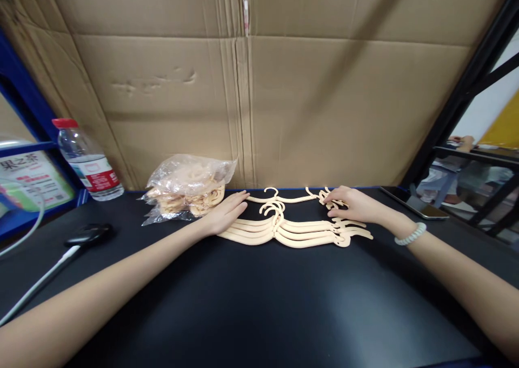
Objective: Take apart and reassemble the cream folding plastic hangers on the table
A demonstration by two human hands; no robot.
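Observation:
Several cream-coloured hangers (pixel 253 240) lie overlapping in a row on the black table, their hooks bunched near the middle. Behind them, closer to the cardboard, is one more cream hanger (pixel 298 200). My left hand (pixel 227 214) rests over the left ends of the hangers with its fingers stretched out, covering those ends. My right hand (pixel 349 203) is at the right end of the back hanger. Its fingers are bent and closed around that end, partly hiding it.
A clear plastic bag (pixel 188 181) of more cream pieces stands left of my left hand. A water bottle (pixel 95 165) and a black device (pixel 89 234) with a white cable are farther left. A flat phone-like device (pixel 425 207) lies at right. Cardboard (pixel 324 98) walls off the back.

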